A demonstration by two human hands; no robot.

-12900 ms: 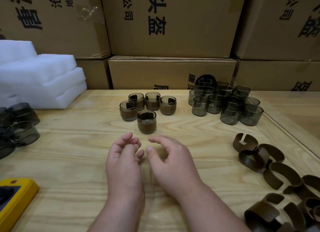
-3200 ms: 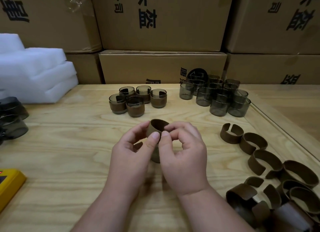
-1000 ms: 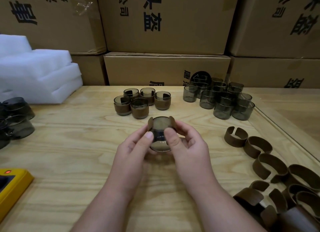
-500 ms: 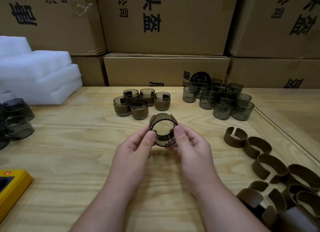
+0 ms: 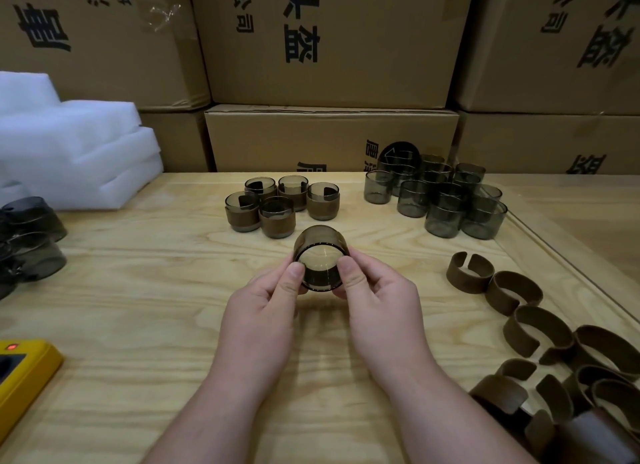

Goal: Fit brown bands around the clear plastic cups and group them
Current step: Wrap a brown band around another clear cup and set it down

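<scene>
Gripped between left hand (image 5: 268,311) and right hand (image 5: 377,304), thumbs pinching: tilted cup (image 5: 320,261), above mid-tabletop (image 5: 138,290). Banded cups (image 5: 277,205) grouped toward far edge; loose bands (image 5: 519,311) along right edge. Cardboard boxes (image 5: 329,48) stacked behind.

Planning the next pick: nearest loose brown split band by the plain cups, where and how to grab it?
Take the loose brown split band from above with the right hand, pinching its curved wall opposite the gap. It stands on edge, gap facing away, touching its neighbour on the right.
</scene>
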